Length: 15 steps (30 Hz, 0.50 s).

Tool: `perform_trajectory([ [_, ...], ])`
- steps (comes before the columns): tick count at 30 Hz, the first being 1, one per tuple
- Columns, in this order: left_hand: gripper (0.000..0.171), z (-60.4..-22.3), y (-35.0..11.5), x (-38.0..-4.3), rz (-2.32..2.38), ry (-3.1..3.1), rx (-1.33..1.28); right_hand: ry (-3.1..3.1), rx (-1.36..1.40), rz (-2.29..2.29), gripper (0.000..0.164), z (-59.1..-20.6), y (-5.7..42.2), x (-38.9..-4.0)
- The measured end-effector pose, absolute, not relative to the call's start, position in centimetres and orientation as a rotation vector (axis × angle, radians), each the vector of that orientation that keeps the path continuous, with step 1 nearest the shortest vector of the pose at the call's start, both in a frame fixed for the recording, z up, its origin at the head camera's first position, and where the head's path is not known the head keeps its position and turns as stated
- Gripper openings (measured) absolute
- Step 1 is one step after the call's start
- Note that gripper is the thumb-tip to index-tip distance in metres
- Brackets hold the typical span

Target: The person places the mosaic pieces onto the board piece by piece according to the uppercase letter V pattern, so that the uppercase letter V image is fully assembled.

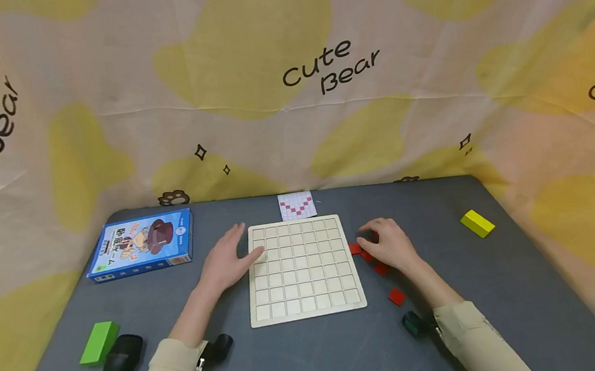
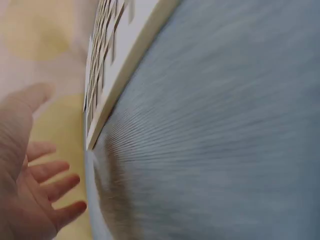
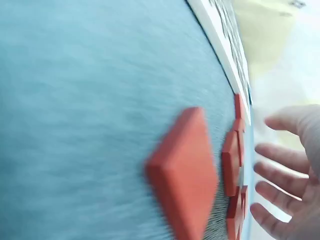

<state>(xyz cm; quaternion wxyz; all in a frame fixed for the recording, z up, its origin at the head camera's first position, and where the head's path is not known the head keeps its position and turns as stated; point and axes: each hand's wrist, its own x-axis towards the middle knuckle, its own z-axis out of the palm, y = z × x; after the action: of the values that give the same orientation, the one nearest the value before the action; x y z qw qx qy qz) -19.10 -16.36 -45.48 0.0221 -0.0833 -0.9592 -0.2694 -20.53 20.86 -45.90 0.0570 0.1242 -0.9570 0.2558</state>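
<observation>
Reaching for the red tiles (image 1: 396,296) is the step, I'd guess. Right grip (image 1: 389,242) is beside them, fingers apart, nothing held; left grip (image 1: 225,259) is spread, empty, by the grid board (image 1: 304,268). Next probably wants a careful pinch. Tiles are flat squares strewn right of the board on the counter (image 1: 314,357).

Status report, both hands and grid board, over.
Left hand, empty, by left edge of grid board. Right hand, empty, near red tiles. No red tiles seen in squares. Possible obstruction: left thumb over board.
</observation>
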Motion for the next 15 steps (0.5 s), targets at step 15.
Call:
perform_trajectory([
  [15,0.116,-46.9,-16.1,-13.6,-0.868,-3.123,-0.614,-2.929,0.431,0.713,0.026,-46.2,20.7,-18.8],
])
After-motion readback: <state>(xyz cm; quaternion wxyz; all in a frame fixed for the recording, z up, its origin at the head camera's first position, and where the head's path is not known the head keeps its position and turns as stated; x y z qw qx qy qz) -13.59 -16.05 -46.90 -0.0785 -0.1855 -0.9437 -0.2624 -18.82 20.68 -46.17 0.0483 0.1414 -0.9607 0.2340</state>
